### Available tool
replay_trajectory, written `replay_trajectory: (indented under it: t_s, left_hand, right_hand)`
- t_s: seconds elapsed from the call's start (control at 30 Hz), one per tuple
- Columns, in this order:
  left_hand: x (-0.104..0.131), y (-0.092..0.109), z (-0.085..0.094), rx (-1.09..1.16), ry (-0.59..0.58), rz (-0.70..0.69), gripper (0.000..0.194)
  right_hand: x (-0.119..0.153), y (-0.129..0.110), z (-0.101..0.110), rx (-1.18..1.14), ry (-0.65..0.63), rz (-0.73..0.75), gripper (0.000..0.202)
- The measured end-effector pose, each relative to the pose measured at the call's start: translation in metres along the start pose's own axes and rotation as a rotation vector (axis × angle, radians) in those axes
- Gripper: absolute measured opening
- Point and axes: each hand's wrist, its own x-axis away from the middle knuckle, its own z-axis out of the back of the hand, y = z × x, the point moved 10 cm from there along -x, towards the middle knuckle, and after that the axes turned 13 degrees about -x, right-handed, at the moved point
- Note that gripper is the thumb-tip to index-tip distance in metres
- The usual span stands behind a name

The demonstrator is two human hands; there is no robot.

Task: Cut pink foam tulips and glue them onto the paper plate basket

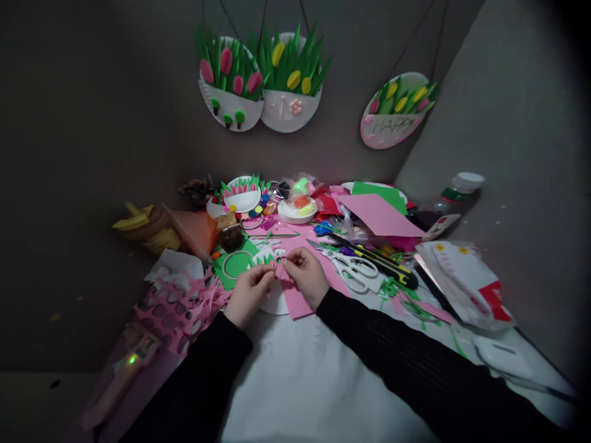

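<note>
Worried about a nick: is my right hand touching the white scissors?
Apart. The head view shows a strip of pink paper between the right hand and the white scissors.

Plate (276, 303), centre: you have matt white, papery stock.
Pink sheet (299, 303), just right of it: smooth matt paper.
Your sleeves (191, 369), lower left and lower right: dull black cloth, textured on your right.
Scissors (355, 273), right of centre: smooth plastic handles, metal blades.
Bottle (455, 195), right edge: glossy clear plastic, smooth cap.
Packet (466, 283), below the bottle: shiny, creased plastic film.
Perforated sheet (162, 309), lower left: matt; paper or felt, you cannot tell.
Wall (332, 154), top: matt grey.
</note>
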Motion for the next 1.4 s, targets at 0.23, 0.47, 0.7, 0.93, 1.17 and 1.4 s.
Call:
replay_trajectory:
  t_s: [0.23,0.47,0.7,0.93,1.17,1.4]
  left_hand:
    - [0.011,0.033,0.004,-0.505,0.201,-0.306,0.044]
    - [0.011,0.034,0.000,-0.609,0.203,-0.314,0.029]
    - [0.011,0.033,0.000,-0.603,0.207,-0.323,0.027]
    - [0.010,0.032,-0.001,-0.612,0.191,-0.320,0.024]
    - [0.012,0.033,0.000,-0.591,0.193,-0.319,0.025]
    - [0.009,0.026,0.002,-0.532,0.195,-0.271,0.029]
  right_hand:
    - [0.002,0.004,0.000,-0.099,0.041,-0.023,0.021]
    - [0.003,0.005,0.000,-0.090,0.051,-0.018,0.021]
    - [0.004,0.004,0.001,-0.095,0.053,-0.028,0.021]
    - [0.003,0.001,0.002,-0.062,0.053,-0.002,0.020]
    - [0.003,0.000,0.003,-0.032,0.051,0.007,0.019]
    - [0.003,-0.004,0.003,-0.026,0.047,0.029,0.020]
